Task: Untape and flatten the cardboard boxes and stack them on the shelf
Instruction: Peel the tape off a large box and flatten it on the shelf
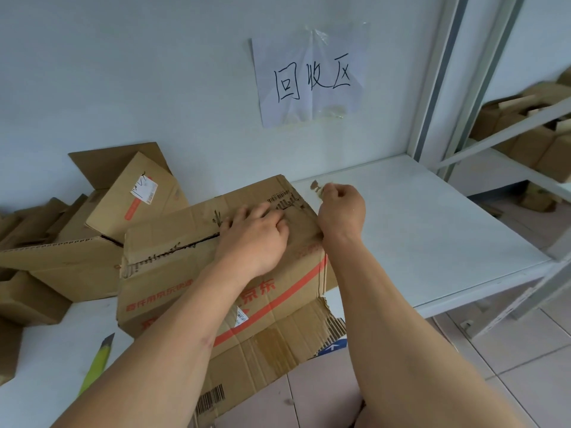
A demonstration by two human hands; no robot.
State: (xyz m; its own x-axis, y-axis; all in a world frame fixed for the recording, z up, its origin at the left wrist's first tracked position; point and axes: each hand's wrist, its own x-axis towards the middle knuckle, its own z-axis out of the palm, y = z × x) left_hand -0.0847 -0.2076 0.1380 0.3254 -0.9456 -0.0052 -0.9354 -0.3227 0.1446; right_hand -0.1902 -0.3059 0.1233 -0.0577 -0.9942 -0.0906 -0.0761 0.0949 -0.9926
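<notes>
nearest the camera, two bare forearms reached forward over a white shelf [432,230], and a yellow-green utility knife [98,364] lay on the white surface at the lower left, its blade pointing away from the person. just beyond it a torn, flattened cardboard flap [262,362] with a barcode hung over the front edge above the tiled floor [525,366]. on top of that sat the cardboard box [191,273] being worked on, printed with red characters and a red stripe, its top seam ragged where tape had been pulled. the left hand [256,239] pressed down on the box's top near the seam, its fingers bent against the cardboard and not wrapped around anything. the right hand [341,208] hovered just past the box's far right corner, fingers curled, pinching a small scrap of brown tape [315,185] between the fingertips above the shelf. to the left, other cardboard boxes [136,196] lay piled against the wall, one with a white label, some opened with flaps raised. farther back, a creased paper sign [309,75] with handwritten characters was taped to the pale wall [123,72]. at the far right, beyond a grey metal upright [438,88], a neighbouring rack [525,118] held more brown boxes.
</notes>
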